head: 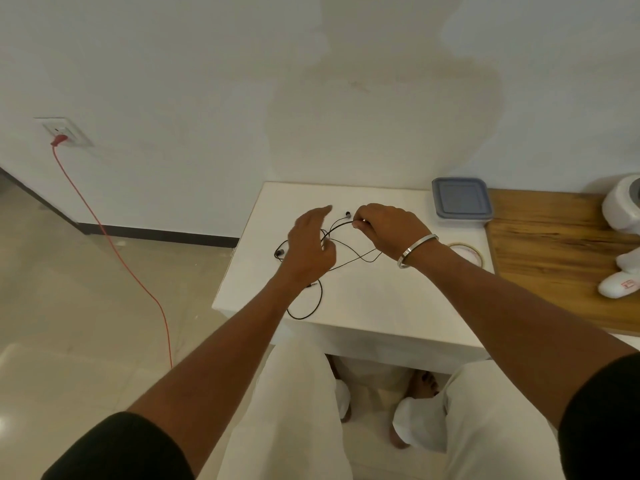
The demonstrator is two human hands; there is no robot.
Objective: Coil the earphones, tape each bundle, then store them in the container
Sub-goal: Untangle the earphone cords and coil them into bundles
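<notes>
my right hand (384, 230) is curled over the far middle of the white table (398, 306), its fingertips pinching the thin black cord of the earphones (349, 259) just below one earbud, which hangs beside my knuckles. my left hand (310, 245) hovers beside it with the fingers straight and loosely spread, palm turned toward the cord; strands run past my palm, but i cannot tell whether they touch it. the rest of the earphones lies uncoiled on the table: loops cross under both wrists, another earbud sits left of my left hand, and a long loop trails toward the near edge. a roll of clear tape (465, 251) lies flat behind my right wrist, partly hidden by it. the container (460, 202), lid on, sits at the table's far right corner, well apart from the cord.
</notes>
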